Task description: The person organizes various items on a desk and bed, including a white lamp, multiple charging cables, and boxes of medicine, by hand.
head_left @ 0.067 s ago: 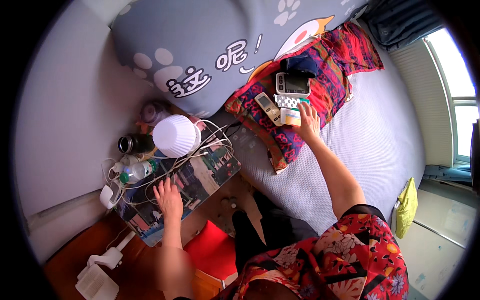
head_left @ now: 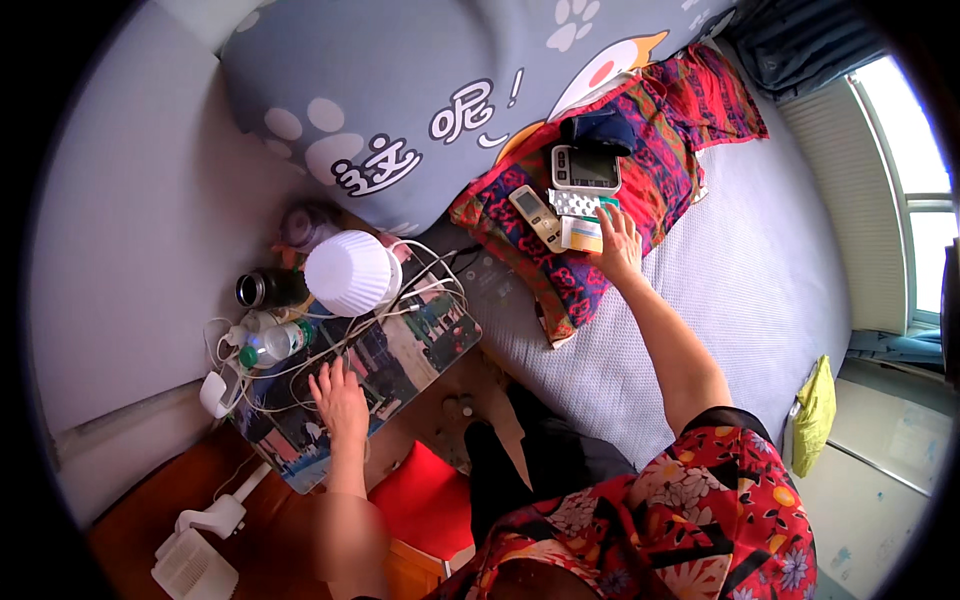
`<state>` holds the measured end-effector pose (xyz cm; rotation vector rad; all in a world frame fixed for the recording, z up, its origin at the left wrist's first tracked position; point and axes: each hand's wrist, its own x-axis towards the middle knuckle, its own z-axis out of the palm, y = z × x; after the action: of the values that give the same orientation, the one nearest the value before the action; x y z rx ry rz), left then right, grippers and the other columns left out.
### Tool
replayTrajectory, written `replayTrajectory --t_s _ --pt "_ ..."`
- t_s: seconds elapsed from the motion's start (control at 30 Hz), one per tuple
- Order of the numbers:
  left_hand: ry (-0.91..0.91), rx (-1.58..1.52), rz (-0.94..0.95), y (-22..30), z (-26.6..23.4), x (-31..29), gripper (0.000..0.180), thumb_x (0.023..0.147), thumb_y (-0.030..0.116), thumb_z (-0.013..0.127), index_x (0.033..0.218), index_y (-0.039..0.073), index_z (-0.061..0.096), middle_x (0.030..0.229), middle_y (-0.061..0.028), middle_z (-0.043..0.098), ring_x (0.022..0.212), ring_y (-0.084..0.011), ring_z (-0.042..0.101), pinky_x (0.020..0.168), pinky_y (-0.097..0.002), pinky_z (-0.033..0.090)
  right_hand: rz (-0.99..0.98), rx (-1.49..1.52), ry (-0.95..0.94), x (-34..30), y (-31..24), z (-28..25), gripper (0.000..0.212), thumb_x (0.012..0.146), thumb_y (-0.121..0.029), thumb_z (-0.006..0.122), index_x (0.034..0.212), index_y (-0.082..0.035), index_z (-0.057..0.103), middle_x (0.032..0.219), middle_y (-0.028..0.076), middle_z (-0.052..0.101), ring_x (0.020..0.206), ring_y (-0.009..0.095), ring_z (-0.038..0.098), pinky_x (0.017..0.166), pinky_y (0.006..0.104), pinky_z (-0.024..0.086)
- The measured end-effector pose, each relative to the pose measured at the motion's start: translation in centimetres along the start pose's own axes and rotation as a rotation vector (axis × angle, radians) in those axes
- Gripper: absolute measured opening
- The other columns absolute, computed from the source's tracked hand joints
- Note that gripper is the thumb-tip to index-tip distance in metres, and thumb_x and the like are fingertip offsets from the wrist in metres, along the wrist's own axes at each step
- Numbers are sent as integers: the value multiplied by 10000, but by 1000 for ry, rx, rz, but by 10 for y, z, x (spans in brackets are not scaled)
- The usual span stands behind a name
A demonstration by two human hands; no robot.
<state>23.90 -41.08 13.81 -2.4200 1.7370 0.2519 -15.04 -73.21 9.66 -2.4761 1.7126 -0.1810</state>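
Observation:
My left hand (head_left: 339,400) rests with fingers spread on a small picture-covered table (head_left: 430,350), close to some white cables (head_left: 285,405). My right hand (head_left: 618,243) reaches over the bed to a red patterned cloth (head_left: 640,175), its fingers apart at the edge of a small white and yellow medicine box (head_left: 582,235). Beside that box are a blister pack (head_left: 572,203) with a green-edged packet partly behind my fingers, and a beige remote control (head_left: 536,215). A blood pressure monitor (head_left: 585,170) lies just beyond, with a dark cuff (head_left: 598,130) against it.
On the table stand a white ribbed lamp (head_left: 348,272), a dark open-topped container (head_left: 272,288) and a clear bottle (head_left: 278,343) with a green cap, lying down. A red stool (head_left: 420,500) sits below the table. A yellow-green cloth (head_left: 814,415) hangs at the bed's right edge.
My left hand has shifted very slightly to the right on the table. My right hand stays at the medicine box, almost unmoved.

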Motion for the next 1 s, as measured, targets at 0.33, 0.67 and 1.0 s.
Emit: replayTrajectory --t_s 0.33,0.67,1.0 --pt "158 -455 47 87 -25 -38 226 731 87 627 952 65 585 1224 -93 494 1139 -304 444 973 -489 326 -57 31 90 -7 19 33 405 701 -90 590 1100 -118 533 1163 78 532 1098 274 490 855 435 426" --pt "-163 -2163 -395 219 -33 -18 432 865 193 617 1238 52 450 1229 -76 508 1139 -231 480 946 -356 401 -58 1055 -512 -102 -100 -52 333 757 -204 703 999 2 603 844 137 621 756 159 597 662 333 480" --pt "-97 -2345 -547 163 -15 -32 555 893 214 562 1337 4 303 1241 -225 494 1090 -305 535 939 -444 433 -113 124 26 9 -8 12 383 715 -141 653 1091 -123 585 1135 90 564 1071 300 516 821 410 465"
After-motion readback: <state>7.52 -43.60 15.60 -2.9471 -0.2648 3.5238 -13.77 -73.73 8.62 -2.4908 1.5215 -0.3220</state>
